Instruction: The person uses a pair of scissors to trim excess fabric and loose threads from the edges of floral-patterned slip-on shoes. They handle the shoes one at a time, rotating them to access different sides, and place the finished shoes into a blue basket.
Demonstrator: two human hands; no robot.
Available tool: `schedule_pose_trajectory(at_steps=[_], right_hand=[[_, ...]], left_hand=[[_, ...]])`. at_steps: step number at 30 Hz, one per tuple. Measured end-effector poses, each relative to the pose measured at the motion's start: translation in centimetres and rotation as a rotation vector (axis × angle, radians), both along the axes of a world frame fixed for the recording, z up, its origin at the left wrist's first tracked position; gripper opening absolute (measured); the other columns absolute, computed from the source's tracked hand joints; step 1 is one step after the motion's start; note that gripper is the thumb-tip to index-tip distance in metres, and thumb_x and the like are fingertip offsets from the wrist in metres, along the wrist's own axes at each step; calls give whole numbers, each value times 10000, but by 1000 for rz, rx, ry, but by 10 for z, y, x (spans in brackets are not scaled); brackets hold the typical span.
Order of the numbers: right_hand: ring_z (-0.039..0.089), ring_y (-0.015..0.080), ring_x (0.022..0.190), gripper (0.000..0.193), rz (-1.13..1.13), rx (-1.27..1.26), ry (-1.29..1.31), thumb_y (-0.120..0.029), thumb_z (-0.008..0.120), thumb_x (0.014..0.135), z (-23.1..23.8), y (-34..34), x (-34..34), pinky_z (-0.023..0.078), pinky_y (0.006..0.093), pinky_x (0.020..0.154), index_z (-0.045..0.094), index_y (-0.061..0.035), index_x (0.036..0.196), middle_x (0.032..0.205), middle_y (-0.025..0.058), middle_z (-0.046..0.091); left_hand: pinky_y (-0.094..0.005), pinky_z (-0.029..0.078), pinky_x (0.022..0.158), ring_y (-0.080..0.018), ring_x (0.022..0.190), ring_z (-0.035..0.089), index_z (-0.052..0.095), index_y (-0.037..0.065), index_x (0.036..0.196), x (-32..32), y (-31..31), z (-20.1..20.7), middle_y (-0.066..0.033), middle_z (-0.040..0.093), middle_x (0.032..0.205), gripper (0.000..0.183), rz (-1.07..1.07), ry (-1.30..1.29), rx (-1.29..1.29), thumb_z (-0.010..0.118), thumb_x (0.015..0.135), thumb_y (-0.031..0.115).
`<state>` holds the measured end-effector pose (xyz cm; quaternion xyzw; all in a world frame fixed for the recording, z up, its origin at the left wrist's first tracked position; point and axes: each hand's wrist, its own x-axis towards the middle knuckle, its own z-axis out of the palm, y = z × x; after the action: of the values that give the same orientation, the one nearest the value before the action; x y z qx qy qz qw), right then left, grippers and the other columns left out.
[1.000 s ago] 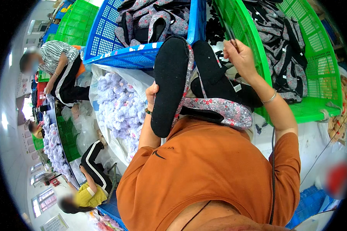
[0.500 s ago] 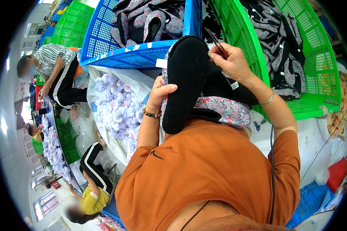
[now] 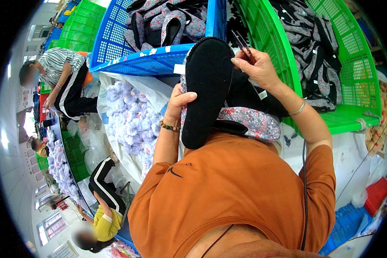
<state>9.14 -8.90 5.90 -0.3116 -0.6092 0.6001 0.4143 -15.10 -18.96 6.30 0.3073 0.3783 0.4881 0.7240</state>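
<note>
Slipper (image 3: 206,86), black sole up, sits below the blue crate (image 3: 155,60), my left hand (image 3: 176,105) clasping its edge, my right hand (image 3: 256,69) pinching snips (image 3: 241,43) that could nick its fabric

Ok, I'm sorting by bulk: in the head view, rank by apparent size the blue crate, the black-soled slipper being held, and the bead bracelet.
1. blue crate
2. black-soled slipper, though it sits nearer the camera, so this is unsure
3. bead bracelet

A slipper-making workshop; blue crates (image 3: 116,47) and green crates (image 3: 352,51) heaped with floral slippers (image 3: 176,21); seated workers (several) beside bagged purple pompoms (image 3: 129,116).
</note>
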Motion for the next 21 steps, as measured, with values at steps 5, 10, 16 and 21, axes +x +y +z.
schedule_pose_trajectory(at_steps=[5, 10, 16, 21], right_hand=[[523, 45, 667, 140, -92, 30, 63, -143, 608, 876, 5, -4, 0, 421, 191, 605, 583, -14, 827, 721, -9, 582], [439, 31, 581, 235, -157, 65, -2, -236, 503, 930, 3, -3, -1, 344, 181, 516, 572, -21, 861, 733, -13, 573], [543, 249, 555, 299, -121, 477, -307, -315, 574, 876, 4, -7, 1, 413, 311, 507, 579, -24, 807, 652, 139, 539], [493, 229, 584, 296, -29, 480, -384, -299, 556, 892, 4, -11, -1, 402, 302, 552, 555, -8, 841, 681, 116, 494]], left_hand=[[-329, 557, 749, -274, 849, 660, 465, -72, 1210, 7, 3, 3, -220, 612, 1054, 574, 100, -210, -29, 641, 721, 173], [-436, 529, 827, -363, 988, 602, 386, -64, 1292, -10, 4, -20, -271, 523, 1195, 681, 80, -439, -40, 581, 754, 306], [-457, 519, 834, -378, 973, 604, 432, -85, 1250, -12, 3, -31, -270, 556, 1148, 630, 138, -684, -19, 565, 776, 307], [-427, 496, 897, -358, 1013, 599, 406, -85, 1271, 0, 0, -22, -280, 532, 1183, 640, 154, -700, -62, 577, 767, 270]])
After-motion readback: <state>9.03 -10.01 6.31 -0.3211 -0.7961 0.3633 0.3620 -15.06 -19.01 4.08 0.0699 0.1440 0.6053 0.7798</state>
